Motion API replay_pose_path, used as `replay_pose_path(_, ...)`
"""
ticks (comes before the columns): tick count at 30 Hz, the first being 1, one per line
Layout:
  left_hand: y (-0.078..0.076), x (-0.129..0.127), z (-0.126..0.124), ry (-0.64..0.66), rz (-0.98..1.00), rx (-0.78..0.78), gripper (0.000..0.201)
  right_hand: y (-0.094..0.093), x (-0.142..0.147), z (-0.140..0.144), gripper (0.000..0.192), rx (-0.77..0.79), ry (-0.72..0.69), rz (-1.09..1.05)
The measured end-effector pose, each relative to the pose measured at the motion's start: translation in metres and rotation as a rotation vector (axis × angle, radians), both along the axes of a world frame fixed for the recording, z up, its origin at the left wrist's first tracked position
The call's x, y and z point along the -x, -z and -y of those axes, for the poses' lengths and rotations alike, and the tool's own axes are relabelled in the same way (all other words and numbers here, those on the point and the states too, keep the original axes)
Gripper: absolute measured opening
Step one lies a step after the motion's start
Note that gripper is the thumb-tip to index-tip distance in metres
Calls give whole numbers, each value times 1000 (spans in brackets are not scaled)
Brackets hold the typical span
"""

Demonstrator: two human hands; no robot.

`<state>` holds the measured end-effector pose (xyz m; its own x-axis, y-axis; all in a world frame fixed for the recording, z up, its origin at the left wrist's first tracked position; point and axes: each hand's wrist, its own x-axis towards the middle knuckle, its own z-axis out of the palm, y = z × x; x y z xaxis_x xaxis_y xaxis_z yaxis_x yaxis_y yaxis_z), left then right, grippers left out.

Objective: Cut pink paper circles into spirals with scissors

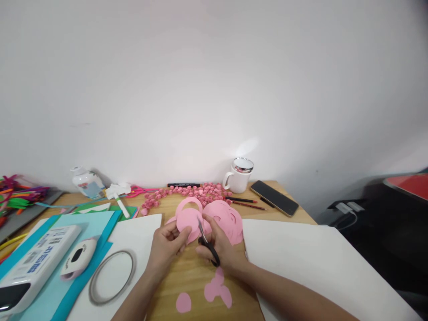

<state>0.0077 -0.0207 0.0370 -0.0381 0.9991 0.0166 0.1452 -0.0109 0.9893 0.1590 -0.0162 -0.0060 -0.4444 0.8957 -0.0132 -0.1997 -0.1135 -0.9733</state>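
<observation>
Scissors (210,249) in curled R hand (221,248), L hand (169,243) pinching pink paper disc (186,218).

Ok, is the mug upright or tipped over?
Upright: the mug stands on its base, its shiny rim at the top.

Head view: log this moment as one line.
left hand: holds pink paper | right hand: holds scissors at paper | mug: upright | phone: right of mug
</observation>
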Motion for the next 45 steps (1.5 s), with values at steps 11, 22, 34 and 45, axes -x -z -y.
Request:
replay_pose_path(11, -6, -3, 2, 9, 132, 11, 25, 6, 0, 0, 75, -35, -13, -3)
replay_pose_path(22, -4, -6, 4, 27, 27, 27, 28, -5, 0, 1, 93, -17, -5, -27)
replay_pose_path(34, -4, -4, 2, 64, 21, 40, 24, -6, 1, 1, 91, -2, 5, -56)
replay_pose_path(45, -1, -1, 1, 9, 10, 33, 28, -5, -1, 0, 76, -22, -2, 18)
